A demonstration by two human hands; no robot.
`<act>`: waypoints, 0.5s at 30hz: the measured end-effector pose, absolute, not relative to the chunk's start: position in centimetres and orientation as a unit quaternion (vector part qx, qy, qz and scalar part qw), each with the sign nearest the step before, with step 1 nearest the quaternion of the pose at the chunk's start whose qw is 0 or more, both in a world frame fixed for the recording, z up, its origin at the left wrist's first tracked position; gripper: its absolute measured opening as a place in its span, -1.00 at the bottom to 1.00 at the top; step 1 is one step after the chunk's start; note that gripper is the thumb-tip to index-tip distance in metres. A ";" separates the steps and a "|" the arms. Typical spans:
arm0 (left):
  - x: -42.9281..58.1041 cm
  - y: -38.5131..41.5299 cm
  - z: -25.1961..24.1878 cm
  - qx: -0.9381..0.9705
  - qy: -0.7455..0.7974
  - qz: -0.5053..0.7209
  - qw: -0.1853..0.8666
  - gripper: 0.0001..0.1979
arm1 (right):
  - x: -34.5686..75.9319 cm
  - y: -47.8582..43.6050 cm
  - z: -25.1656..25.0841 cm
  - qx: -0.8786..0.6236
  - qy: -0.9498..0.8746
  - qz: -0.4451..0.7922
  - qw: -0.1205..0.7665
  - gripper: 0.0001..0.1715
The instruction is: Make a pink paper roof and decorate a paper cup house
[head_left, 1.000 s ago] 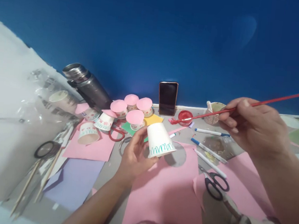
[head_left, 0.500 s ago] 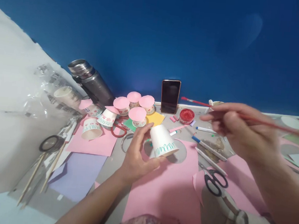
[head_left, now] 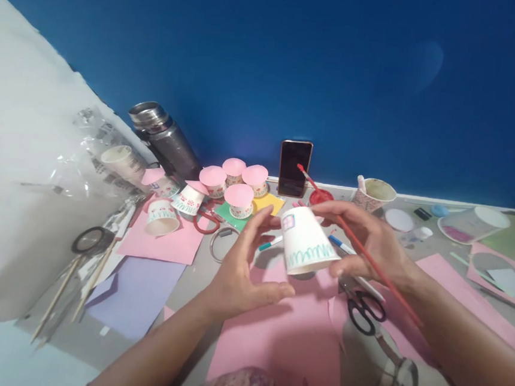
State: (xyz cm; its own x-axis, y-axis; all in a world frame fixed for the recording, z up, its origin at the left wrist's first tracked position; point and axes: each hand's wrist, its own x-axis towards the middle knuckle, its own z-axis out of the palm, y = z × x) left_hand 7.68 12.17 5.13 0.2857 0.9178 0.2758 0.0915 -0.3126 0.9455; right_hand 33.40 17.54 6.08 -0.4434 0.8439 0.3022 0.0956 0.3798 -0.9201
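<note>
A white paper cup [head_left: 307, 242] is held upside down and tilted above the pink paper, with a green zigzag round its rim and a small purple-and-pink window drawn near its base. My right hand [head_left: 366, 238] grips the cup's right side, and a red paintbrush [head_left: 361, 247] lies across that same hand, its red-coated bristles pointing up to the left. On the cup's other side my left hand [head_left: 251, 264] is spread, thumb and fingers apart; whether its fingertips touch the cup is unclear. Behind the cup stands a pot of red paint [head_left: 321, 196], partly hidden.
Several decorated cups with pink paper discs [head_left: 239, 196] stand at back left near a dark flask [head_left: 171, 143]. A phone [head_left: 294, 166] leans on the blue wall. Black-handled scissors [head_left: 366, 313], markers and pink paper [head_left: 280, 345] lie in front; a clear tub [head_left: 473, 224] lies right.
My right hand has come down and left with the paintbrush and taken hold of the cup. The cup has turned, showing the drawn window, and my left hand has loosened from it.
</note>
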 end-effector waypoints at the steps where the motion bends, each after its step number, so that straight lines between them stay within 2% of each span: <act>1: 8.0 12.2 4.9 0.628 0.366 0.475 0.496 0.05 | 33.3 17.6 5.7 -0.322 -0.689 0.486 0.429 -0.05; 3: 8.8 12.2 4.5 0.566 0.347 0.500 0.556 -0.02 | 32.8 17.7 4.8 -0.304 -0.652 0.534 0.445 -0.04; 6: 9.4 12.3 4.3 0.515 0.343 0.531 0.579 -0.15 | 32.0 17.6 4.0 -0.297 -0.645 0.543 0.448 -0.03; 8: 9.1 12.4 4.3 0.548 0.360 0.532 0.536 -0.21 | 31.9 17.5 4.1 -0.300 -0.675 0.515 0.436 0.03; 11: 8.2 12.5 4.7 0.672 0.401 0.482 0.394 -0.20 | 32.2 17.4 5.1 -0.301 -0.747 0.438 0.398 0.12; 13: 7.7 12.5 4.9 0.729 0.408 0.441 0.327 -0.17 | 32.4 17.3 5.6 -0.297 -0.789 0.388 0.372 0.09; 15: 7.4 12.4 5.0 0.747 0.410 0.419 0.315 -0.12 | 32.4 17.3 5.9 -0.290 -0.809 0.360 0.362 0.02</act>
State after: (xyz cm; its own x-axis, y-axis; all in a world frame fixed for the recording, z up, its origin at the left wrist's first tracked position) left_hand 7.37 12.45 4.97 0.3129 0.8756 0.3680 0.3482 -0.4662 0.8133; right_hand 32.38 17.29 5.89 -0.5700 0.7305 0.3761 0.2096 0.5718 -0.7931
